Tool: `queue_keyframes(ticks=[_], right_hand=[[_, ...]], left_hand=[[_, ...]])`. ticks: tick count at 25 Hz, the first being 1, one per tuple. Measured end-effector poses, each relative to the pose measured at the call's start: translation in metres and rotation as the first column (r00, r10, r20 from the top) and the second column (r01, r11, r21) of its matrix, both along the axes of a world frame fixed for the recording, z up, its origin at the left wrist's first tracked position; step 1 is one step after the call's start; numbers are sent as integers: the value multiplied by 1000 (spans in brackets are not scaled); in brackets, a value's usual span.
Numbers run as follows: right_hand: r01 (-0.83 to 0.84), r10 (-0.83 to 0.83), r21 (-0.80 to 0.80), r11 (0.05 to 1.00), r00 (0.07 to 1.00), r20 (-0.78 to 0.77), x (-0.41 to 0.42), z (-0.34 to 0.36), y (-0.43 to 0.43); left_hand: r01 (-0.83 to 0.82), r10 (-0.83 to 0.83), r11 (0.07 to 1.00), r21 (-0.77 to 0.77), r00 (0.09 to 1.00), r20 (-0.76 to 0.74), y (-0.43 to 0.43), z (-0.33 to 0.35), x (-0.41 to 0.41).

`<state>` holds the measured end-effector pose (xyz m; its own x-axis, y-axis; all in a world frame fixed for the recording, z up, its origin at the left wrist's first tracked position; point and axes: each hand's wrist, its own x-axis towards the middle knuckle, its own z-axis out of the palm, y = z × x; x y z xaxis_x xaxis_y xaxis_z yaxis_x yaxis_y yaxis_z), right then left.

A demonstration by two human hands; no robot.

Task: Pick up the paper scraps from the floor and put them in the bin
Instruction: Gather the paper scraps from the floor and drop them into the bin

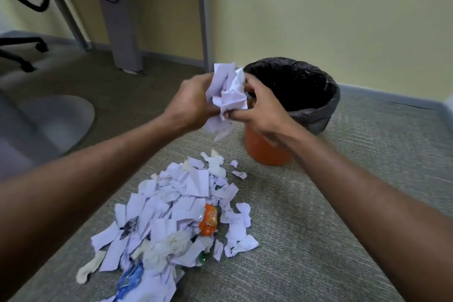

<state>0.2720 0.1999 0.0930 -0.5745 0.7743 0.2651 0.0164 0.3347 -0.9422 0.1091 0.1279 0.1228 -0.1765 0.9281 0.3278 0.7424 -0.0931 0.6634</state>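
Both hands hold one bunch of white paper scraps (228, 95) in the air, just left of the bin's rim. My left hand (193, 103) grips the bunch from the left. My right hand (259, 110) pinches it from the right, fingers curled into the paper. The orange bin (267, 152) with a black liner (316, 115) stands on the carpet behind the hands, its mouth open. On the floor in front of me lies a heap of torn paper scraps (176, 211), mixed with an orange wrapper (208, 222) and a blue wrapper (128, 277).
Grey desk legs (122, 32) and cables stand at the back left, with an office chair base (22, 56) further left. A pale round base (56, 120) lies on the floor at the left. The yellow wall runs behind the bin. Grey carpet extends to the right.
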Motion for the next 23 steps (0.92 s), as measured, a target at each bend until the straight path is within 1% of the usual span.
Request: queue_keyframes(ticks=[4,6,9,13,17,19,21,23], right_hand=[[68,-67,80,994,998,-22,27,35,38],[102,-102,122,987,995,-6,43,46,56],[154,-161,170,973,987,28,67,51,78],[206,-222,180,962,972,74,90,38,105],[249,-270,175,953,957,104,98,18,129],[272,-296,170,947,946,131,99,10,139],[276,-301,156,948,940,162,98,5,146],[275,-301,147,950,932,204,97,3,154]], left_hand=[[66,-70,991,117,997,34,46,27,27],[109,-121,980,167,991,60,67,34,43],[139,-160,969,206,983,92,98,30,63],[170,-192,956,241,979,73,135,12,84],[178,-188,961,213,982,27,159,-4,95],[174,-183,966,189,983,30,168,-12,99],[171,-181,970,172,982,45,175,-18,101],[151,-155,978,147,988,17,183,-24,103]])
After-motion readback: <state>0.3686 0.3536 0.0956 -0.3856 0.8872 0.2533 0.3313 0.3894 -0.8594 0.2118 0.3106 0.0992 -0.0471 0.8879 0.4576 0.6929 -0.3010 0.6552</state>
